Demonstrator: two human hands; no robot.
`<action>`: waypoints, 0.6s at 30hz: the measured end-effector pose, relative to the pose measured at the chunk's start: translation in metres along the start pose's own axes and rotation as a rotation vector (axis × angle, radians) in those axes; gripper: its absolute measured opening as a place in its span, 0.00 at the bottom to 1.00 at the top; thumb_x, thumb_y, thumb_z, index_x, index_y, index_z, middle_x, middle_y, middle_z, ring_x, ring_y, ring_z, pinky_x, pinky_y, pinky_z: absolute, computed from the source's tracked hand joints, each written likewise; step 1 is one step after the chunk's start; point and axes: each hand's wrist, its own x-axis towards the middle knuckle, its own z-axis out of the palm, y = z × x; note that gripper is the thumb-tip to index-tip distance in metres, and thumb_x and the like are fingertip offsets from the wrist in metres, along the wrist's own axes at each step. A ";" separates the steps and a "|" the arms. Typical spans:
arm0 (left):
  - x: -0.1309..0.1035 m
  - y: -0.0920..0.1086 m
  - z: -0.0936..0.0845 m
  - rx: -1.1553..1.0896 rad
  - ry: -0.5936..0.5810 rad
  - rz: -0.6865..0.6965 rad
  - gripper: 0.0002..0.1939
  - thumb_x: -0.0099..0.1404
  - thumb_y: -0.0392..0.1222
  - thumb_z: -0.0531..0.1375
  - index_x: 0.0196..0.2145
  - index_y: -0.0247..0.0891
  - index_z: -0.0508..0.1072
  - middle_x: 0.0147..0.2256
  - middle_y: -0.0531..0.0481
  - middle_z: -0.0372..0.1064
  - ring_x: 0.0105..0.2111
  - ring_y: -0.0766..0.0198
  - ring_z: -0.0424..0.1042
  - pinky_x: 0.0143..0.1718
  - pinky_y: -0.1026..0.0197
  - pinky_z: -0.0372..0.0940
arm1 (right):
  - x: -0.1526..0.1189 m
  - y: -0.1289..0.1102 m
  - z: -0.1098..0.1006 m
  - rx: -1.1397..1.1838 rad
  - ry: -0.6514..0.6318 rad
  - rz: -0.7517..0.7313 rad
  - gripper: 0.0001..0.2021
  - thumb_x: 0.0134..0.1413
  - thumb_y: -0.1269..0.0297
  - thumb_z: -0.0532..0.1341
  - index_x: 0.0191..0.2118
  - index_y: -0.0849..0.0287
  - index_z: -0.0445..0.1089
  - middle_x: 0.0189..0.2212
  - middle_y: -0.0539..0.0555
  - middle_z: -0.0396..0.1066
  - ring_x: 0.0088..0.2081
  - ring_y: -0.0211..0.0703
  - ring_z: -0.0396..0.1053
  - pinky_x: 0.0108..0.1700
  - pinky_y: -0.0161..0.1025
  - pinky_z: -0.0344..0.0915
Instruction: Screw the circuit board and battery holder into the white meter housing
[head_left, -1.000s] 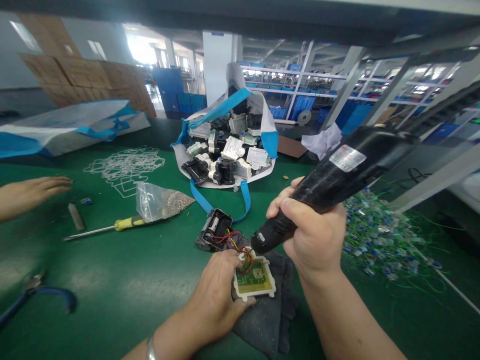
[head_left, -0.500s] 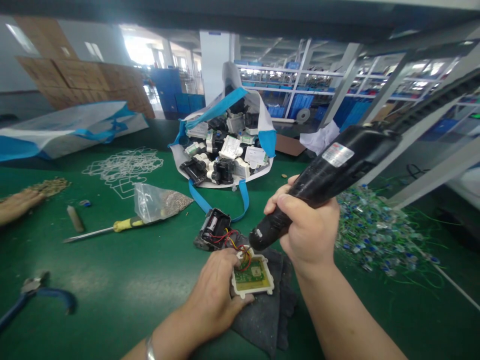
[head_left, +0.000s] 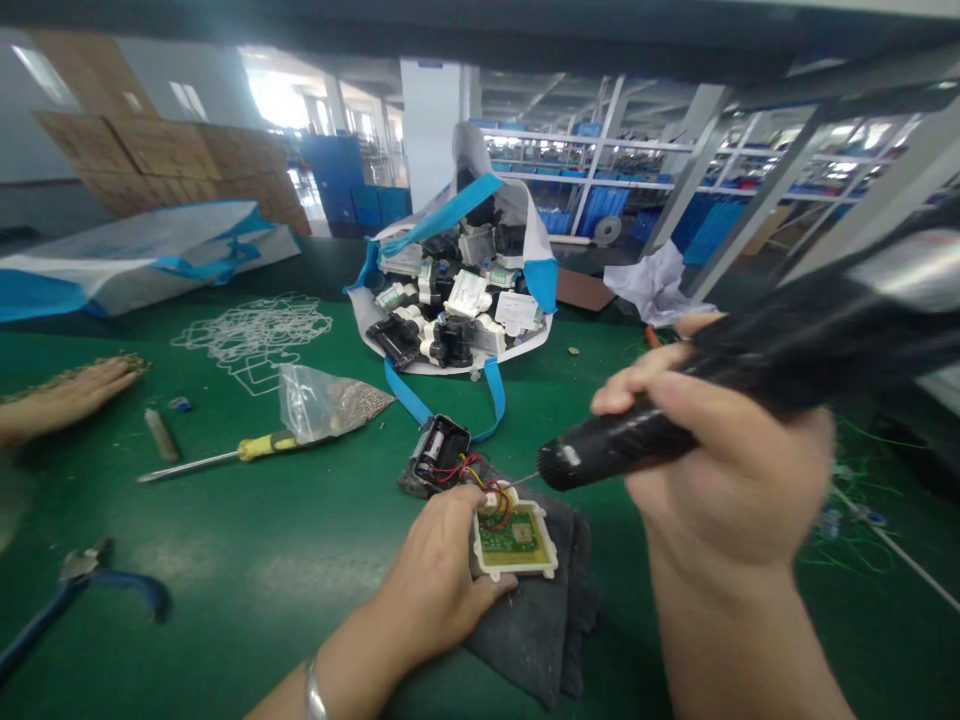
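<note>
My left hand grips the left side of a white-framed housing with a green circuit board. The housing rests on a folded dark grey cloth. Red, yellow and black wires run from it to an opened black battery case just behind. Wrapped around a black electric screwdriver is my right hand, to the right of the housing. The tool is tilted far over, and its thin bit points left to the housing's upper edge. Whether the bit touches a screw cannot be made out.
Behind stands a white-and-blue bag full of similar units. On the left lie a yellow-handled screwdriver, a plastic bag of small parts, blue-handled cutters and white gaskets. Another person's hand rests at far left.
My right hand has moved right and tipped the electric screwdriver flatter, bringing its bit into view. My left hand still holds the housing. The other person's hand has moved slightly right.
</note>
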 end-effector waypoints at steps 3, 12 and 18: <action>0.006 -0.001 -0.003 -0.115 0.025 -0.182 0.22 0.49 0.42 0.62 0.41 0.37 0.59 0.38 0.47 0.64 0.37 0.57 0.65 0.38 0.57 0.61 | 0.010 -0.027 -0.007 -0.017 0.123 -0.061 0.11 0.37 0.77 0.51 0.28 0.59 0.65 0.18 0.47 0.59 0.19 0.37 0.60 0.22 0.37 0.59; 0.018 -0.007 -0.008 -0.781 0.155 -0.574 0.15 0.58 0.52 0.53 0.27 0.36 0.62 0.21 0.52 0.66 0.21 0.66 0.65 0.24 0.65 0.61 | 0.016 -0.034 -0.019 -0.144 0.093 0.014 0.08 0.35 0.75 0.56 0.27 0.56 0.64 0.17 0.46 0.60 0.17 0.39 0.61 0.21 0.39 0.60; 0.022 0.000 -0.014 -1.109 0.244 -0.642 0.18 0.57 0.52 0.54 0.32 0.31 0.65 0.21 0.48 0.67 0.19 0.64 0.67 0.19 0.66 0.61 | 0.024 0.024 -0.052 -0.803 -0.327 0.404 0.16 0.43 0.59 0.61 0.37 0.59 0.56 0.19 0.46 0.61 0.19 0.41 0.63 0.19 0.37 0.61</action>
